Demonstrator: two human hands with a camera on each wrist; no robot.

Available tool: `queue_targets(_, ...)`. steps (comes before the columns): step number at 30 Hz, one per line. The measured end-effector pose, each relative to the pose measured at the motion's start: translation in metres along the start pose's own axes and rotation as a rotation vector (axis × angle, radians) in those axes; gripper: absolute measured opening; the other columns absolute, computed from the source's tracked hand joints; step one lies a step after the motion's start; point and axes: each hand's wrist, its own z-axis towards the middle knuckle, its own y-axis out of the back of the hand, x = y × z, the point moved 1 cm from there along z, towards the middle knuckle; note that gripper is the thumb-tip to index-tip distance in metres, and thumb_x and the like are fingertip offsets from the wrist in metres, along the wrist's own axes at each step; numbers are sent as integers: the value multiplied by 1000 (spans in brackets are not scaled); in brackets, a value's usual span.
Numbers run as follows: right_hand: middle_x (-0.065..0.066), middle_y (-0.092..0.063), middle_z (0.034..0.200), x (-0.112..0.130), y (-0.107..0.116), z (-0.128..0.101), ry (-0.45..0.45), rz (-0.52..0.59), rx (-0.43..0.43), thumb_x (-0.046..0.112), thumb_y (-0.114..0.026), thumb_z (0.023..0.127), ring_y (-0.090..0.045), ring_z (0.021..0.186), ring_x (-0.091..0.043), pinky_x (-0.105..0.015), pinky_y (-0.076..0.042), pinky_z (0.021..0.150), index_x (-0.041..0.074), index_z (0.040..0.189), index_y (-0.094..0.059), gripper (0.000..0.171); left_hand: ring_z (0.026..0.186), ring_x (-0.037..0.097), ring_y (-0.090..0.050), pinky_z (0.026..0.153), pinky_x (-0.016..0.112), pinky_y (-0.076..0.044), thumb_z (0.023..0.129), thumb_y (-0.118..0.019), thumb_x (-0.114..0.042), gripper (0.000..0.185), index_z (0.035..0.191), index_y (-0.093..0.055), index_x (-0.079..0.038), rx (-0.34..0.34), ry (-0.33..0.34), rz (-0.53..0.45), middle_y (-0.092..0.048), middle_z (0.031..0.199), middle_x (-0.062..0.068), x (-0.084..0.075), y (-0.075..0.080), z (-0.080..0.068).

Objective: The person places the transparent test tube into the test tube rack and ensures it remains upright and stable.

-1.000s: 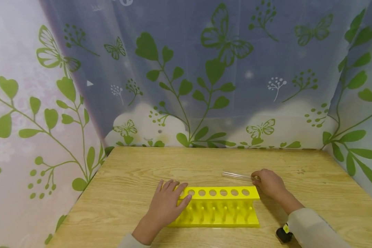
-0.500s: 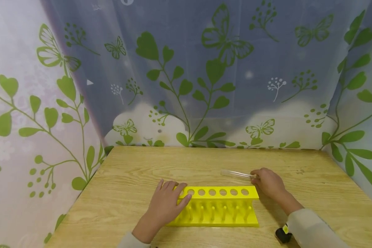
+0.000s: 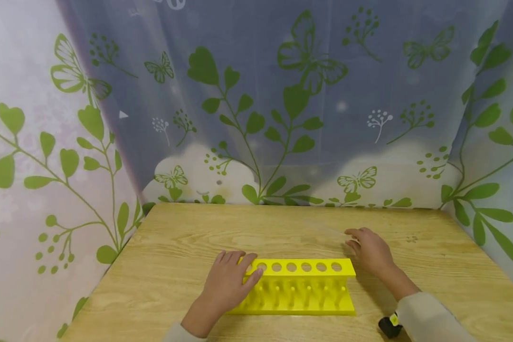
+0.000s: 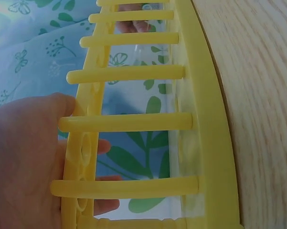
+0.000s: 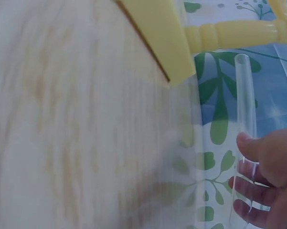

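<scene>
A yellow test-tube rack [image 3: 301, 285] with a row of round holes and pegs lies on the wooden table [image 3: 188, 247]. My left hand [image 3: 230, 281] grips the rack's left end, fingers over the top plate and thumb [image 4: 62, 102] on its near side. Just behind the rack's right end, my right hand [image 3: 369, 249] pinches one end of a clear glass tube [image 3: 327, 229], which points left and looks faint and blurred. In the right wrist view the tube [image 5: 245, 95] runs up from my fingers [image 5: 250, 145], near the rack's corner [image 5: 157, 33].
Curtains printed with green leaves and butterflies [image 3: 290, 109] close in the table at the back and on both sides. A small black object [image 3: 388, 326] sits by my right sleeve near the front edge. Bare wood lies behind and to the left of the rack.
My right hand has risen slightly off the table with the tube, whose free end has tipped up and away. The left hand and the rack have stayed put.
</scene>
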Motion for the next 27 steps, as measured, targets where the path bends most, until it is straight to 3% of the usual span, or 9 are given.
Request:
queue_targets(8,-21,-65,104,8,6,2,-1,44,-84,10,-69,89,-65,86,-35,-47,-55,66,0,118,-66,30,122,31,-52,107,53,-34,102,-38,-51,48,131,-58,-18,-29,8,8,-59,128,10,1,-3,0)
queue_targets(19,-21,-64,107,16,8,0,-42,109,-129,11,-67,91,-64,92,-36,-50,-54,70,0,122,-63,33,120,30,-53,106,51,-34,102,-34,-54,52,133,-57,-19,-10,33,2,-58,130,10,1,-6,1)
queue_targets(27,-18,-65,101,24,12,0,-39,166,-246,11,-67,92,-63,89,-36,-53,-51,70,1,122,-63,32,119,29,-54,105,50,-36,102,-35,-53,52,133,-57,-18,-18,34,2,-58,129,10,0,-6,1)
